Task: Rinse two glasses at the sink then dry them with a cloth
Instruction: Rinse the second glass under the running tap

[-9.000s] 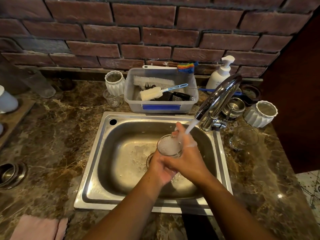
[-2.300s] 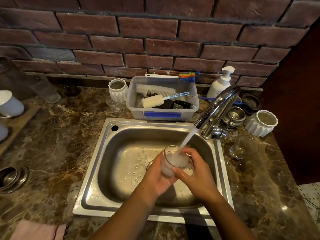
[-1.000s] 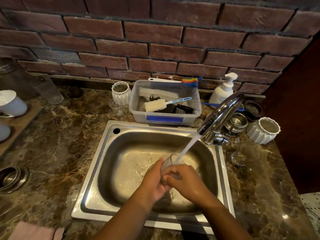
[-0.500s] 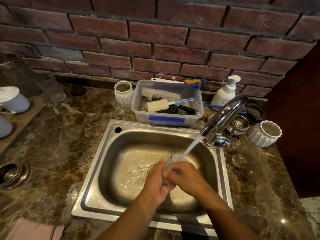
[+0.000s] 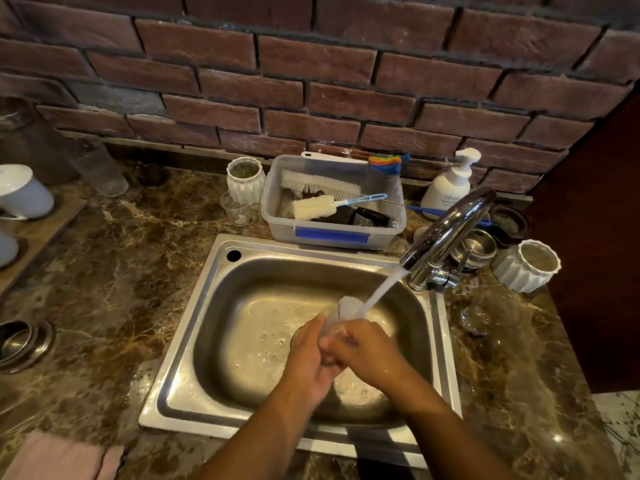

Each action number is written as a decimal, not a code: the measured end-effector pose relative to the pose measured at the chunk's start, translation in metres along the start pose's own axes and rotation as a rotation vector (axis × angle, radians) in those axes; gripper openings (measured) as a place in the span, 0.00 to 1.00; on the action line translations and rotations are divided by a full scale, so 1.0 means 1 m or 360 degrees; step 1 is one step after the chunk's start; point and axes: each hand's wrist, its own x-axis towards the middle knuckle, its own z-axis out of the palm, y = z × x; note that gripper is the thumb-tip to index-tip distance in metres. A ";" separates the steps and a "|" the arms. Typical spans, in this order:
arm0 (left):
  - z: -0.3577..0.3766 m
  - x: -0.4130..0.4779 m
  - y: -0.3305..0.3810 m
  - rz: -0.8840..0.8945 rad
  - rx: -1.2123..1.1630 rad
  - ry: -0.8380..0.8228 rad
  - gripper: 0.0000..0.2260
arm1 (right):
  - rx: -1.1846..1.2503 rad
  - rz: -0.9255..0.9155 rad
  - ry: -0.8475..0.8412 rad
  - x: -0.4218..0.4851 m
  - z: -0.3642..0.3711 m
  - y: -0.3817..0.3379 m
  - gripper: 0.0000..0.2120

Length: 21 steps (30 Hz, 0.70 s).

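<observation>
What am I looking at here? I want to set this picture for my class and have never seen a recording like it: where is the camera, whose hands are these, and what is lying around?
There is no machine here. A person wears a wide-angle camera on the head, looking forward and down, so you see their own two bare arms from above.

The left hand and right hand together hold a clear glass tilted under the water running from the chrome tap, over a steel sink. The grip hides most of the glass.

On the marbled counter: a second glass right of the sink, a plastic tub of brushes behind it, a soap pump bottle, two white ribbed pots, and a pink cloth at the lower left, untouched.
</observation>
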 end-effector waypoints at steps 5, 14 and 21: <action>-0.011 -0.004 0.009 -0.0304 0.0074 -0.0017 0.16 | -0.0112 -0.0109 -0.0252 0.000 -0.004 0.008 0.07; -0.002 -0.002 -0.005 -0.0076 -0.0109 -0.0020 0.19 | -0.0287 0.0005 0.0119 0.003 0.010 0.007 0.09; -0.011 0.000 0.016 -0.0477 0.0210 -0.0084 0.16 | -0.0288 -0.0211 -0.0207 -0.006 0.003 0.016 0.08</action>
